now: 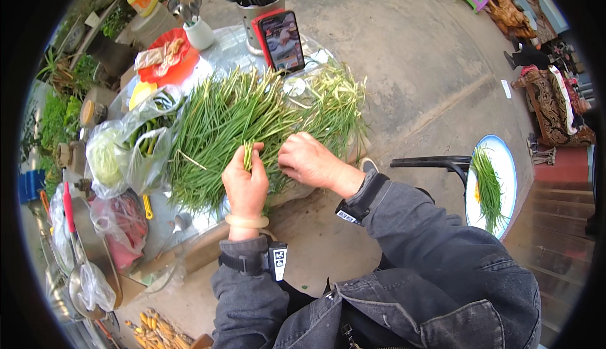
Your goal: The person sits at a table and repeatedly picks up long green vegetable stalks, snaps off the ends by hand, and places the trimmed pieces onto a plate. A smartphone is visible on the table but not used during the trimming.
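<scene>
My left hand [245,183] grips a small bunch of green chives [247,154], whose pale ends poke up between thumb and forefinger. Just to its right is my right hand [318,165], fingers curled, with the fingertips partly hidden; whether something thin is pinched in them cannot be told. Beyond both hands a large heap of chives [227,112] covers the middle of the glass-topped table. Paler, thinner trimmings [336,96] lie at the heap's right side. On the far right, a white oval plate [505,174] with a blue rim holds a bundle of chives [487,190].
A smartphone [284,41] leans against a metal utensil holder [244,15] behind the heap. Clear plastic bags of green peppers [147,136] and a pale cabbage [105,159] stand left. A pot [94,240] is near the left edge. Corn cobs [158,330] lie below.
</scene>
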Available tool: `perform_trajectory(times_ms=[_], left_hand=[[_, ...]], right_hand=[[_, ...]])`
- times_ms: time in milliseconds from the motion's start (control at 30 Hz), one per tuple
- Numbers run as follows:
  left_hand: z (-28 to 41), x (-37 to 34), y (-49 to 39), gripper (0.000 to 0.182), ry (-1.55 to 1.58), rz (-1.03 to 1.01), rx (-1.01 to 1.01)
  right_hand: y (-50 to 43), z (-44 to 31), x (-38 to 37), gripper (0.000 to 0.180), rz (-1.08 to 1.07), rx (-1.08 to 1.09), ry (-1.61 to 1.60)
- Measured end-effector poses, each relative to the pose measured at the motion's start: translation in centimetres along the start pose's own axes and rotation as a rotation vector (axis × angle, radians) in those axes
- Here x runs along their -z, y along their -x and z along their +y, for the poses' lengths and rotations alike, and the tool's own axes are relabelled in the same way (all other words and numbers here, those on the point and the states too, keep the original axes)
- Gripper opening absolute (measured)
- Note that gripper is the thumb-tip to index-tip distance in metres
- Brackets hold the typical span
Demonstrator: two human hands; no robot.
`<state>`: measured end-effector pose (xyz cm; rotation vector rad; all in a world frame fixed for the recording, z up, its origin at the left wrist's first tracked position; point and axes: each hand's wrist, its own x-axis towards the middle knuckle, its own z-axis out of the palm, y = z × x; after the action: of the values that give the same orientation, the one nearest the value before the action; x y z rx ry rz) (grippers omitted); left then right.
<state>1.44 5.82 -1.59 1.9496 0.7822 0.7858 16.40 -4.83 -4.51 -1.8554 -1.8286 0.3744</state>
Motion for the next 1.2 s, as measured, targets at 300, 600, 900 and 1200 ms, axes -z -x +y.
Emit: perform_trajectory(times_ms=[300, 600, 900, 1200], left_hand=[[-0.2, -0.8, 0.4, 0.010, -0.028, -0.207, 0.042], [0.1, -1.7, 0.0, 0.011, -0.078, -0.211, 0.088], [-1.3, -1.5, 0.2, 0.012, -0.016, -0.127, 0.049], [-1.4, -0.7, -0.2, 0.009, -0.037, -0.163, 0.113]], right_hand=[[0.7, 1.1, 3.4, 0.011, 0.297, -0.031, -0.258], [2.0, 3.2, 5.7, 0.011, 0.327, -0.346, -0.391], [-7.4, 12.4, 11.0, 0.054, 0.478, -0.621, -0.233], [-12.6, 14.8, 10.4, 0.074, 0.403, -0.721, -0.155]])
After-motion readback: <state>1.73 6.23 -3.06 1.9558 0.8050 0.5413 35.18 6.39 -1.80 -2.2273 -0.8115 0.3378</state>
